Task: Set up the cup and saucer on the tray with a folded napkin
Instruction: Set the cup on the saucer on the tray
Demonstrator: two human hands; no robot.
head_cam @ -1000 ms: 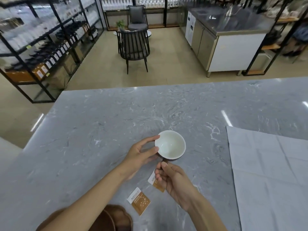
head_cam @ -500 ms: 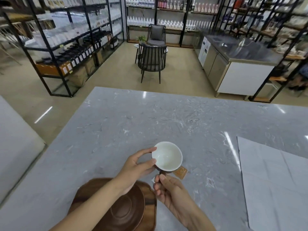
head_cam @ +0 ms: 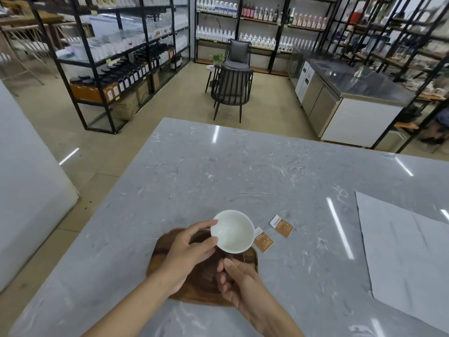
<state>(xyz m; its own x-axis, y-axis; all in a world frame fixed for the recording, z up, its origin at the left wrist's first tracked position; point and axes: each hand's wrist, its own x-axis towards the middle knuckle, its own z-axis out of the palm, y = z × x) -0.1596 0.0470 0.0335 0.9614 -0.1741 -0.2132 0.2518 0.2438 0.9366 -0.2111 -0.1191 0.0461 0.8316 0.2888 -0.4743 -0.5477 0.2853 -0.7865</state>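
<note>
A white cup [head_cam: 232, 231] hangs over the far right part of a dark wooden tray [head_cam: 160, 249] on the marble table. My left hand [head_cam: 187, 254] pinches the cup's left rim between thumb and fingers. My right hand [head_cam: 237, 280] grips the cup's handle from below, near the tray's right side. A wooden saucer [head_cam: 206, 271] lies in the tray, mostly hidden under both hands. A large pale grey napkin [head_cam: 403, 259] lies spread flat at the table's right.
Two orange-and-white sachets [head_cam: 263, 240] [head_cam: 281, 226] lie on the grey marble table [head_cam: 218, 176] just right of the cup. Beyond the table's far edge stand a dark chair [head_cam: 230, 91], shelving racks and a steel counter [head_cam: 352, 93].
Both hands have carried the cup leftward, from beside the sachets to above the tray. The view has lifted, bringing the whole tray and more of the room into sight.
</note>
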